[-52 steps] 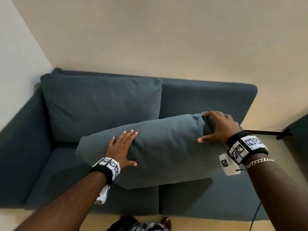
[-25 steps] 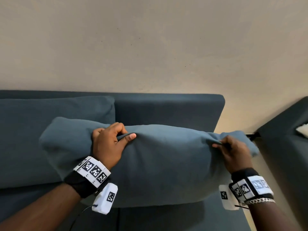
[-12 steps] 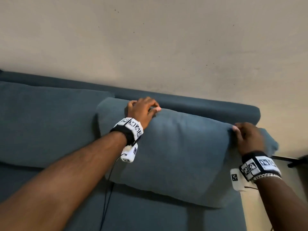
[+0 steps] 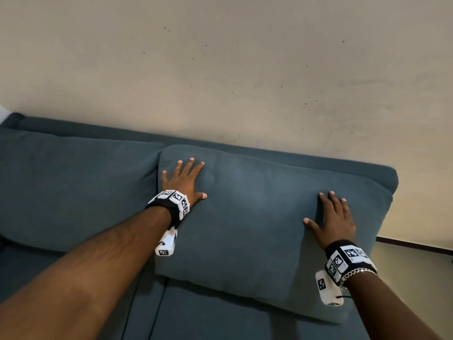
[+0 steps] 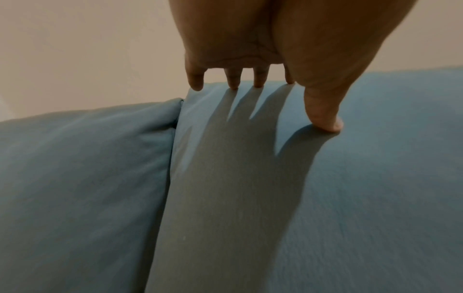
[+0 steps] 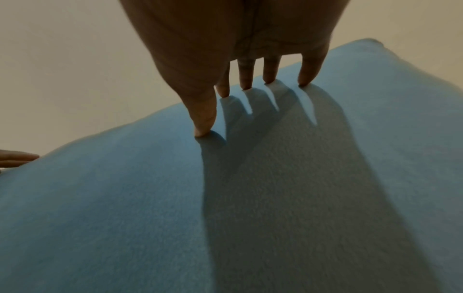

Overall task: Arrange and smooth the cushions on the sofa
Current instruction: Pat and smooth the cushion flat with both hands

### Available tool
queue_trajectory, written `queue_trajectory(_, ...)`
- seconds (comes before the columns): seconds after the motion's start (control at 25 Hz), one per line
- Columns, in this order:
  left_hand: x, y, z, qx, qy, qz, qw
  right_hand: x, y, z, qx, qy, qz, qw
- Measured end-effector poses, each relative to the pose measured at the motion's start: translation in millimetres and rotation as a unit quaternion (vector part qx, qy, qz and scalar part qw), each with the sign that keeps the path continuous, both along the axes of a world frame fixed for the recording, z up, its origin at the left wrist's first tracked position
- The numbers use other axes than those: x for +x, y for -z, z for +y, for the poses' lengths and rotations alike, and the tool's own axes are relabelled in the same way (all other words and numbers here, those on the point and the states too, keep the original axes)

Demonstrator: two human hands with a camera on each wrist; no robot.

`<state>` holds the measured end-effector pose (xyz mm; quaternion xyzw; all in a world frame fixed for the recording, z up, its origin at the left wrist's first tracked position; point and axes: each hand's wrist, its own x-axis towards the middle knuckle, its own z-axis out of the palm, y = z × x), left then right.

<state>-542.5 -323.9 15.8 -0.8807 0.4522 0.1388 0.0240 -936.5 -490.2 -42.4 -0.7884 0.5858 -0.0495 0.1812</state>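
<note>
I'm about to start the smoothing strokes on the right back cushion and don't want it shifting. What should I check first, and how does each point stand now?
1. Right back cushion upright against the sofa backrest: ok.
2. Left hand flat on it, fingers spread near its upper left corner: ok.
3. Right hand flat on its right part, fingers straight: ok.
4. Its left edge meets the left back cushion with no open gap: ok.
5. Its bottom edge seated on the seat cushion: cannot tell; the lower right corner looks slightly lifted.
6. Fabric free of deep creases: ok, only shallow dimples near the left hand.
</note>
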Motion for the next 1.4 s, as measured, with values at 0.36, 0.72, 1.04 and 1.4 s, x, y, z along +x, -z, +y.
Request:
queue_trajectory(0.36, 10, 2, -17, -0.007, 0.024, 0.004, 1.000, -8, 3, -19, 0.057, 0.074, -0.008, 0.996)
queue_trajectory(0.72, -25, 38, -68, -0.239, 0.084, -0.003, 0.967, -28, 9, -56, 0.025, 0.408, -0.201, 0.890)
queue_trajectory(1.04, -38, 12, -70, -0.410, 0.068, 0.052, 0.908, -43, -29, -37, -0.129, 0.440, -0.319, 0.829)
queue_trajectory(1.4, -121, 73, -72, -0.191, 0.322, -0.081, 0.924, 75, 15, 9, -0.201, -0.131, -0.060, 0.969)
